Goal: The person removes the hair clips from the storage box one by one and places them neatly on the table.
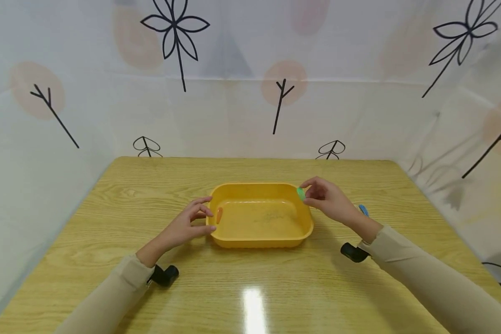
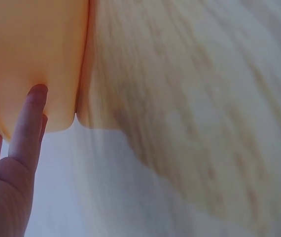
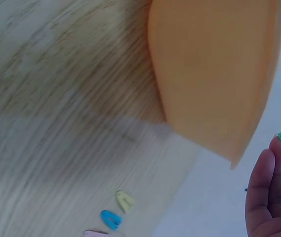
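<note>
A yellow plastic basin [image 1: 259, 242] sits on the wooden table. My left hand [image 1: 192, 220] is at its left end, fingers and thumb spread and touching the rim; in the left wrist view the thumb [image 2: 29, 118] lies straight against the outer wall. At the basin's far right corner, my right hand [image 1: 323, 199] pinches a small green hair clip [image 1: 301, 193] between thumb and fingertips, level with the rim. Inside the basin, near the left wall, lies an orange hair clip [image 1: 219, 215].
Right of the basin, a yellow clip [image 3: 124, 201], a blue clip [image 3: 111, 219] and a pink clip [image 3: 97, 233] lie on the table [image 1: 129, 185]. My right forearm partly covers them in the head view. A patterned cloth [image 1: 234, 116] hangs behind the table.
</note>
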Demonstrator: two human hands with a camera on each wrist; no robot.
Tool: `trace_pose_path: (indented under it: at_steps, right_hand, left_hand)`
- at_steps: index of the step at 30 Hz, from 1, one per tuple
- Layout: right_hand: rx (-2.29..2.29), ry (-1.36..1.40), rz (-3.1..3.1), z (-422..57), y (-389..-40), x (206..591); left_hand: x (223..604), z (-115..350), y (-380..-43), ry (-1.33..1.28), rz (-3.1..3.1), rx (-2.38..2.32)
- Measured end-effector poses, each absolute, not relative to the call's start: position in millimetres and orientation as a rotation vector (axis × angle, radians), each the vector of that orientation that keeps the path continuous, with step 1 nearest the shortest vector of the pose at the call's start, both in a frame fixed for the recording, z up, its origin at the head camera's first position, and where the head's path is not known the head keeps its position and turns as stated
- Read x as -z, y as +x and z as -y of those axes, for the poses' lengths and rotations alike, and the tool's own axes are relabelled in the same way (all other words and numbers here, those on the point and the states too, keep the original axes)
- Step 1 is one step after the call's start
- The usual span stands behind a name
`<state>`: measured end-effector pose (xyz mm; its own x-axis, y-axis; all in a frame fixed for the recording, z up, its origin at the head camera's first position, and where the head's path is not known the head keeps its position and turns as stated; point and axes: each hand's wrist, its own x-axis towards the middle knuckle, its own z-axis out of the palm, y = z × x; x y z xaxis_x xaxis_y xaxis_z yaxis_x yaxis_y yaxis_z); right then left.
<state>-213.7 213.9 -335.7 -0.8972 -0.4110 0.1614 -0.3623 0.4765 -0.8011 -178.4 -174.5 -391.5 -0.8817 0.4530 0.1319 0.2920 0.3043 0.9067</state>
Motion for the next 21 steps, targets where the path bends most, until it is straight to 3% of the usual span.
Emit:
trace_pose_path:
  at_steps: [21]
  right_hand:
    - [1.495,-0.415,-2.725,-267,-213,369]
  left_hand:
    - [393,175,-178,0.687,-2.403,-1.641]
